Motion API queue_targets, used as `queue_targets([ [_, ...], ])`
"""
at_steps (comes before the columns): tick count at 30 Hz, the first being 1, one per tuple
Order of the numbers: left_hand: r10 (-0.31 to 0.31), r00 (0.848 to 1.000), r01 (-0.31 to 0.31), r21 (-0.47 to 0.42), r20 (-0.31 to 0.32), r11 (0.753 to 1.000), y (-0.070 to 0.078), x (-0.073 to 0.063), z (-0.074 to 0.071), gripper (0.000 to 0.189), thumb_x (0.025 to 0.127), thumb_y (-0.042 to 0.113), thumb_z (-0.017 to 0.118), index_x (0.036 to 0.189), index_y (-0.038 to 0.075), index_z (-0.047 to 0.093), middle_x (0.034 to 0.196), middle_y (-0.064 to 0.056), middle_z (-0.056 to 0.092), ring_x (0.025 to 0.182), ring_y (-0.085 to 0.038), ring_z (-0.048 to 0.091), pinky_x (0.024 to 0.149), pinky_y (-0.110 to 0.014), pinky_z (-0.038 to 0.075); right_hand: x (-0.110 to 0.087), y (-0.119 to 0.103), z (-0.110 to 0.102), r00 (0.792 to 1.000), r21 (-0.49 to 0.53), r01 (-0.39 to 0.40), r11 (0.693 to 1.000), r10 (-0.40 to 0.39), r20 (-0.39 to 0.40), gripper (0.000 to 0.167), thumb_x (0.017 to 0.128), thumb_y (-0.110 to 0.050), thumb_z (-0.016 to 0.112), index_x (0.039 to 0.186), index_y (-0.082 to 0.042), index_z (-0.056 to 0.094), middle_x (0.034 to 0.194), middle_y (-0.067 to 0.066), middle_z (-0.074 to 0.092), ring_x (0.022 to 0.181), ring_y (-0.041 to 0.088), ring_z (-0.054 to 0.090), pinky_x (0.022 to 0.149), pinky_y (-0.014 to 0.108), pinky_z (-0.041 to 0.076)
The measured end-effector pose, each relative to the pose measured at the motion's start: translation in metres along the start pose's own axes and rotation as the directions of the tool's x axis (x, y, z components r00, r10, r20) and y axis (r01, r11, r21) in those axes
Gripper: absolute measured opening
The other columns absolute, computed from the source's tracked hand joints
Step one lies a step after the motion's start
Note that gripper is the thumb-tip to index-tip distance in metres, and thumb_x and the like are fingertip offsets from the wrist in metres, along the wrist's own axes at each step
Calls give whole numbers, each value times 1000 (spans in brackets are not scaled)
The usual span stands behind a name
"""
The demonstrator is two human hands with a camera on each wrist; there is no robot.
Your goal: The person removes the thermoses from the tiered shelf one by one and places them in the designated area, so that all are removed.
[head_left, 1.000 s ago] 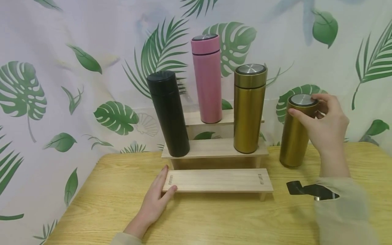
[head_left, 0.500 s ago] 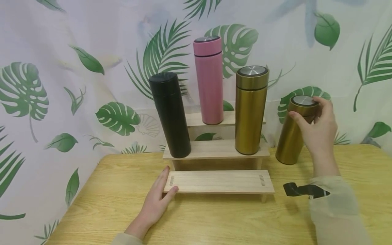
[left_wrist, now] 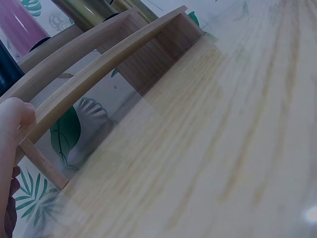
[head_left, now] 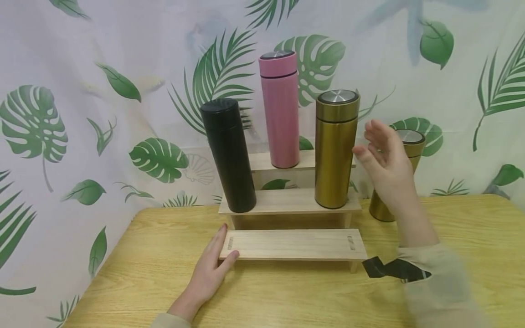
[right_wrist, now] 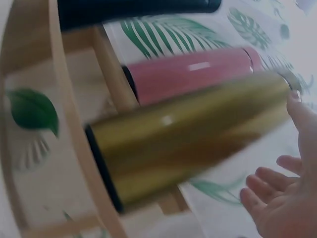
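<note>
A stepped wooden stand point(head_left: 293, 243) carries a black vacuum flask point(head_left: 229, 157) and a gold vacuum flask point(head_left: 336, 155) on its middle tier. A pink vacuum flask point(head_left: 280, 114) stands on the top tier. My left hand point(head_left: 207, 269) holds the left end of the bottom tier, thumb at the front edge, fingers along the side. Just right of the gold flask on the stand, my right hand point(head_left: 387, 164) holds nothing; its fingers are parted and slightly bent. Behind it, partly hidden, a second gold flask point(head_left: 412, 148) leans on the table.
The stand sits on a wood-grain table point(head_left: 295, 300). A leaf-patterned cloth point(head_left: 156, 109) hangs behind the table and down its left side. A black strap point(head_left: 395, 269) shows at the right sleeve.
My right hand has let go of the gold flask on the table and moved left, close to the gold flask on the stand. My left hand stays in place.
</note>
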State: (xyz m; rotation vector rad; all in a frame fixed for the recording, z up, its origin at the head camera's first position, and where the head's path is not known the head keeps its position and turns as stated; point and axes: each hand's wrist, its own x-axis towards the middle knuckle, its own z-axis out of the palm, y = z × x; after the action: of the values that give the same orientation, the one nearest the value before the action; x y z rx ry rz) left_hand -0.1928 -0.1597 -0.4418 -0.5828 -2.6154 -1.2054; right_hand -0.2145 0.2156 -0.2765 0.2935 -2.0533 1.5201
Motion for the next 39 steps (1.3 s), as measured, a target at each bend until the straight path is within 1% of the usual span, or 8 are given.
queue_targets([
  [2, -2, 1000, 2, 0, 1, 1000, 0, 0, 0, 69, 97, 36, 54, 152, 6, 23, 155, -12, 24, 141, -27, 22, 113, -48, 19, -1, 1, 8, 997, 16, -21, 1000, 20, 76, 70, 94, -29, 61, 152, -19, 22, 152, 7, 32, 137, 22, 32, 112, 36, 27],
  [5, -3, 1000, 3, -1, 1, 1000, 0, 0, 1, 69, 97, 36, 54, 152, 6, 23, 155, -12, 24, 141, -27, 22, 113, -48, 19, -3, 4, 18, 988, 1, -63, 998, 62, 143, 82, 92, -32, 65, 154, -23, 13, 153, 10, 28, 139, 27, 29, 112, 45, 25],
  [10, 2, 1000, -2, 2, 0, 1000, 0, 0, 1, 70, 97, 36, 54, 152, 6, 22, 155, -12, 25, 141, -27, 23, 112, -49, 19, -6, 9, 28, 981, -75, -79, 994, 91, 172, 85, 88, -35, 69, 152, -18, 16, 144, 17, 37, 130, 34, 38, 104, 56, 34],
  [13, 5, 1000, -5, 1, 1, 1000, 0, 1, 1, 70, 97, 36, 54, 152, 6, 23, 155, -12, 25, 141, -26, 23, 112, -49, 20, -7, 9, 30, 985, -103, -74, 992, 89, 148, 82, 87, -36, 70, 149, -14, 21, 139, 18, 41, 126, 36, 43, 100, 57, 38],
  [21, 2, 1000, -2, -5, 5, 1000, 1, 0, 1, 69, 97, 36, 54, 152, 7, 23, 155, -12, 25, 141, -26, 23, 113, -48, 20, -8, 5, 29, 996, -104, -74, 992, 78, 39, 79, 82, -33, 76, 145, -11, 32, 135, 17, 49, 119, 34, 50, 97, 53, 43],
  [26, -1, 1000, 1, -6, 4, 1000, 0, 1, 1, 70, 97, 36, 54, 152, 6, 22, 155, -13, 25, 141, -27, 23, 112, -49, 20, -8, 2, 23, 995, -112, -97, 989, 98, 10, 84, 80, -32, 79, 146, -14, 32, 139, 14, 47, 122, 33, 48, 99, 52, 42],
  [33, -12, 1000, 12, -5, 4, 1000, -1, 0, 1, 70, 97, 36, 54, 152, 7, 22, 155, -12, 25, 141, -27, 22, 112, -49, 20, -5, -6, 8, 991, -133, -131, 982, 127, -40, 84, 80, -34, 78, 148, -17, 31, 141, 12, 44, 127, 33, 44, 103, 52, 37],
  [39, -7, 1000, 7, 0, 3, 1000, -1, 0, 1, 70, 97, 36, 54, 152, 7, 22, 155, -11, 24, 141, -27, 23, 112, -49, 20, -5, -19, -14, 983, -163, -173, 971, 158, -97, 81, 81, -33, 77, 147, -21, 32, 137, 9, 45, 122, 30, 46, 103, 48, 39],
])
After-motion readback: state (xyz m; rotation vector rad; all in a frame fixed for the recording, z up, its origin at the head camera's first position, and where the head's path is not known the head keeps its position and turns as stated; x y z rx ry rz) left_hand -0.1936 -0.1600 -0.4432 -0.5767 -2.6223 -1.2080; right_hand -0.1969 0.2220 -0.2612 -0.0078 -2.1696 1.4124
